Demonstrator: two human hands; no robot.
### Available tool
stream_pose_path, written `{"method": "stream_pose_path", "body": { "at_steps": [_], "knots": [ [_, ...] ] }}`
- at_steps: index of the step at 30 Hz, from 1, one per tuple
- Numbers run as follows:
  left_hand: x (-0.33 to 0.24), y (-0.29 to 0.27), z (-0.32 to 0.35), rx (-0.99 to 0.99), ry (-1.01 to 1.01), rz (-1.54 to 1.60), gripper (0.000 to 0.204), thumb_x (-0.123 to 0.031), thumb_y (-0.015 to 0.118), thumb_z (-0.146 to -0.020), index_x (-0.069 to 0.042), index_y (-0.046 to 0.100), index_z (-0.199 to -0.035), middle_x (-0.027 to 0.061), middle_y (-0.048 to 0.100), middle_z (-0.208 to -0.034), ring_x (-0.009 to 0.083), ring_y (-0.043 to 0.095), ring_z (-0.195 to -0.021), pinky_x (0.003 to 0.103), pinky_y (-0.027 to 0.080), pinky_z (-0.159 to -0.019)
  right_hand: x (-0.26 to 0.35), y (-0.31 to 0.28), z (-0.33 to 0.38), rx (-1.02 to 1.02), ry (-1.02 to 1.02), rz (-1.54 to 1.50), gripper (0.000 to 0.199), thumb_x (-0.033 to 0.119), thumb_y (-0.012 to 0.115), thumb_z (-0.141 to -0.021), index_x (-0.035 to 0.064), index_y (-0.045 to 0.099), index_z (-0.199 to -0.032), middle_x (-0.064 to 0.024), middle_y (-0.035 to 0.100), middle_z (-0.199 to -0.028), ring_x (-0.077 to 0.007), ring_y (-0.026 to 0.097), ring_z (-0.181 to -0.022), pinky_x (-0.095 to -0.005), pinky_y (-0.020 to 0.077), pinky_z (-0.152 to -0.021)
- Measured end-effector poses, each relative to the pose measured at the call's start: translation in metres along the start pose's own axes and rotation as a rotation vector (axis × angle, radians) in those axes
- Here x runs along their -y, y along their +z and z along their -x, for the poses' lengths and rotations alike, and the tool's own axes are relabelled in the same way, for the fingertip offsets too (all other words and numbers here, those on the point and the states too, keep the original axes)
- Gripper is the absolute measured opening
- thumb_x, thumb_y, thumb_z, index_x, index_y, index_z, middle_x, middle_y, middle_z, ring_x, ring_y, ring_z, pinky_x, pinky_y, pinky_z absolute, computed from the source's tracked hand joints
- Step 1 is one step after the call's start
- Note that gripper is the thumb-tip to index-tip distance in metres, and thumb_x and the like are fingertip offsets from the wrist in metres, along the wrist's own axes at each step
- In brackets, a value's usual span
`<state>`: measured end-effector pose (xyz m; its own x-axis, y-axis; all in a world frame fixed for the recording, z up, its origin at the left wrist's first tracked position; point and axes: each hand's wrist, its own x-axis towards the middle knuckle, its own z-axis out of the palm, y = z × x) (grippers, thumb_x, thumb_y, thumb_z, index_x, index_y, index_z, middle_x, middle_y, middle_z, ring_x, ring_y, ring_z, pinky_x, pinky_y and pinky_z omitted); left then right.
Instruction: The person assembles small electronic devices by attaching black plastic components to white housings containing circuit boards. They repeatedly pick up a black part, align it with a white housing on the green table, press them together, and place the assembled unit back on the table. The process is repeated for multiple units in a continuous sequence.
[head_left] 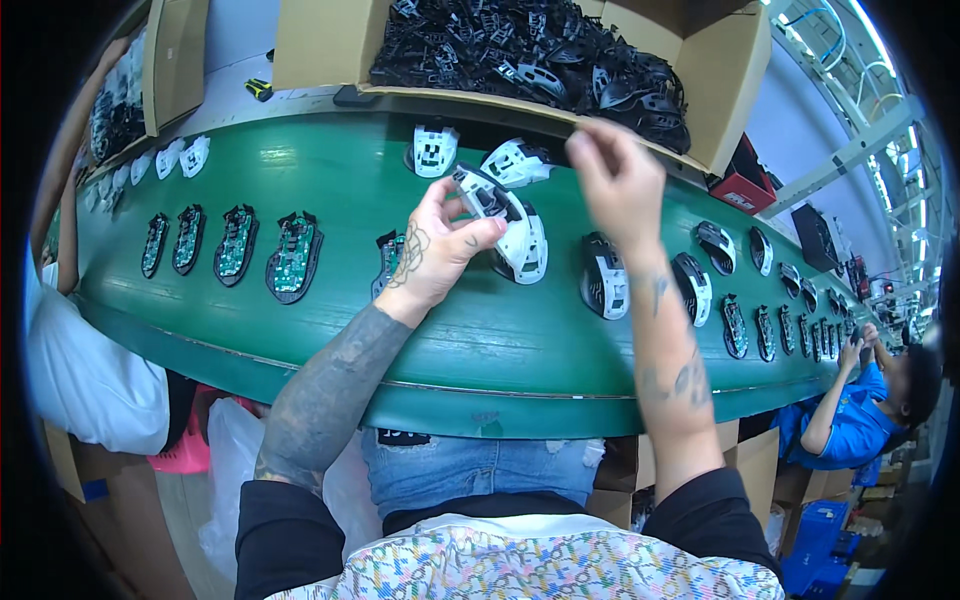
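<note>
My left hand (440,235) is closed round a white-and-black mouse shell (482,192), held tilted above the green belt (450,345). Behind and just right of it, another white mouse shell (530,250) rests on the belt. My right hand (622,185) is raised in front of the big carton's near edge, its fingers bent and smeared by motion, so I cannot make out whether anything is in them. Below the right wrist lies a black-and-white mouse shell (603,280). Partly behind my left wrist is a mouse base with a green circuit board (388,262).
A cardboard carton (735,80) full of black plastic parts (530,60) stands across the belt. Two white shells (433,150) lie before it. Rows of circuit-board bases (295,258) and shells (715,247) line both sides. People work at left and right (835,420).
</note>
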<state>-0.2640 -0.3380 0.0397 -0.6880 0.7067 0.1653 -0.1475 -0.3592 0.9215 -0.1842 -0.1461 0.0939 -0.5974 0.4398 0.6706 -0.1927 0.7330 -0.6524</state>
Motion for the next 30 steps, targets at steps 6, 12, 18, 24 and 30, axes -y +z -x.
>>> {"method": "stream_pose_path", "body": {
  "at_steps": [6, 12, 18, 24, 30],
  "knots": [
    [-0.006, 0.005, -0.005, -0.014, 0.059, 0.1, 0.063, -0.014, 0.072, -0.077, 0.001, 0.035, -0.126, 0.0128, 0.055, -0.113, 0.0206, 0.058, -0.104, 0.036, 0.048, -0.091, -0.108, -0.029, -0.128, 0.162, 0.491, 0.867, 0.049, 0.047, 0.062, -0.079, 0.0021, 0.07, -0.098, -0.0211, 0.065, -0.104, -0.0342, 0.062, -0.102, -0.0389, 0.0467, -0.091],
    [-0.008, -0.004, -0.006, -0.021, -0.039, 0.256, 0.055, -0.019, 0.069, -0.08, -0.006, 0.038, -0.125, 0.009, 0.056, -0.113, 0.0197, 0.057, -0.106, 0.036, 0.049, -0.088, -0.124, -0.021, -0.141, -0.006, 0.899, 0.253, 0.031, 0.034, 0.074, -0.074, 0.0034, 0.069, -0.075, -0.0065, 0.064, -0.075, -0.016, 0.058, -0.06, -0.0292, 0.046, -0.052],
    [-0.002, -0.006, -0.005, -0.055, -0.07, 0.205, 0.042, -0.021, 0.065, -0.082, -0.004, 0.047, -0.116, 0.0074, 0.062, -0.104, 0.0177, 0.065, -0.091, 0.031, 0.053, -0.078, -0.047, -0.036, -0.041, 0.172, 0.509, -0.518, 0.016, 0.013, 0.062, -0.089, 0.0015, 0.057, -0.098, -0.0037, 0.062, -0.081, -0.0106, 0.06, -0.068, -0.0224, 0.0478, -0.059],
    [-0.006, 0.002, 0.002, -0.035, -0.091, 0.063, 0.049, -0.023, 0.065, -0.084, -0.001, 0.045, -0.123, 0.008, 0.061, -0.105, 0.0164, 0.064, -0.092, 0.03, 0.054, -0.077, 0.014, -0.005, 0.064, 0.41, 0.515, -0.893, 0.024, 0.002, 0.062, -0.087, 0.001, 0.054, -0.109, -0.0042, 0.061, -0.088, -0.0129, 0.061, -0.076, -0.0259, 0.051, -0.07],
    [-0.011, 0.006, 0.006, -0.002, -0.126, -0.002, 0.063, -0.031, 0.064, -0.087, 0.005, 0.037, -0.131, 0.011, 0.058, -0.112, 0.0182, 0.059, -0.102, 0.035, 0.051, -0.086, 0.013, 0.005, 0.071, 0.415, 0.485, -0.773, 0.022, 0.004, 0.064, -0.087, -0.0007, 0.058, -0.107, -0.0016, 0.059, -0.088, -0.008, 0.057, -0.077, -0.0225, 0.0497, -0.071]
  ]
}}
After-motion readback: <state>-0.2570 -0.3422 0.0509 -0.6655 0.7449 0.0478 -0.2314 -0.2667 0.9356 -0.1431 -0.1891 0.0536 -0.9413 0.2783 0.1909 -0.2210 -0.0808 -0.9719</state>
